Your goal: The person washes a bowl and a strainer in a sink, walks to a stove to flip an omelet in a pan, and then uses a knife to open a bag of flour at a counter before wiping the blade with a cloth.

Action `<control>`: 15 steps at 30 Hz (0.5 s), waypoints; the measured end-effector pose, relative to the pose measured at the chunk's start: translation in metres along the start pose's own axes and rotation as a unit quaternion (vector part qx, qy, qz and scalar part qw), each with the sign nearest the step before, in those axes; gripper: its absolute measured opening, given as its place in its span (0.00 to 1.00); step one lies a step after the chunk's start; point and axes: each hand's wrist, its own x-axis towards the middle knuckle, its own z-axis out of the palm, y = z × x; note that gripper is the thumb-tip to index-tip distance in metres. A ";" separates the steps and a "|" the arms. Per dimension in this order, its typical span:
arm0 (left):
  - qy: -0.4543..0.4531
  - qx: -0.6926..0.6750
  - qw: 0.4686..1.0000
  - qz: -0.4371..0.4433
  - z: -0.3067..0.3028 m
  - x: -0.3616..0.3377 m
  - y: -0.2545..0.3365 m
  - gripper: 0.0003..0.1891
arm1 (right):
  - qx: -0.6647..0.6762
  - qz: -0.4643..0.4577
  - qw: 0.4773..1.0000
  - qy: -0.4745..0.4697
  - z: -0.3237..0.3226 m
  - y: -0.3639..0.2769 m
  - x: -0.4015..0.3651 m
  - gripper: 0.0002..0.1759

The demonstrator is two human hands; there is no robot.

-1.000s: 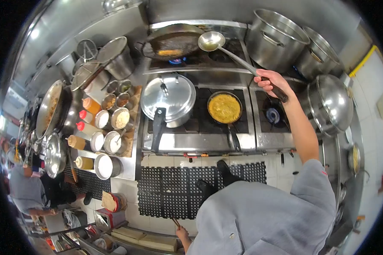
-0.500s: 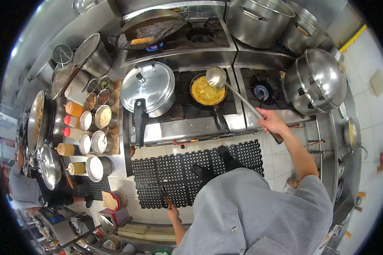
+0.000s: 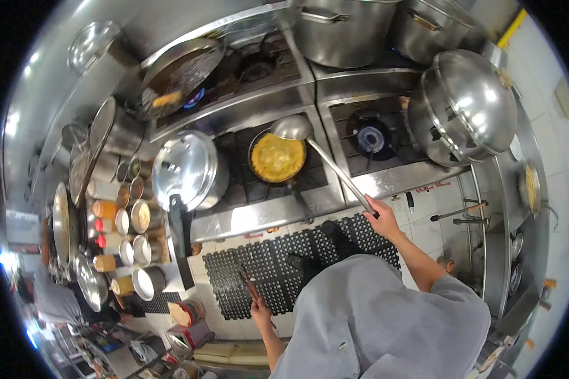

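My right hand (image 3: pixel 384 218) is wrapped round the end of a long ladle (image 3: pixel 339 169). The ladle's bowl (image 3: pixel 292 128) hangs over the upper right rim of a small frying pan (image 3: pixel 306 162). A round yellow omelette (image 3: pixel 278 159) fills the pan, which sits on a burner with its handle pointing toward me. Lower and to the left, my left hand (image 3: pixel 260 311) is closed on what looks like a pair of tongs (image 3: pixel 250 284), held over the floor mat. The tongs' tips blend into the dark mat.
A pressure cooker (image 3: pixel 193 170) stands left of the pan; a lit burner (image 3: pixel 370 138) is on the right. Behind sit a wok (image 3: pixel 180 76) and large pots (image 3: pixel 344 38). A domed steamer (image 3: pixel 461 107) stands far right. Sauce bottles (image 3: pixel 104 209) line the left counter; another person (image 3: pixel 57 294) works beyond.
The camera view has turned and shifted. The ladle's bowl has moved off the omelette's upper right to the pan's rim, and the right hand has come nearer my body. Both hands keep their tools.
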 end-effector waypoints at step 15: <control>-0.231 -0.137 0.949 0.165 0.167 -0.088 0.222 0.12 | -0.322 0.005 0.917 0.233 -0.031 0.132 0.043 0.29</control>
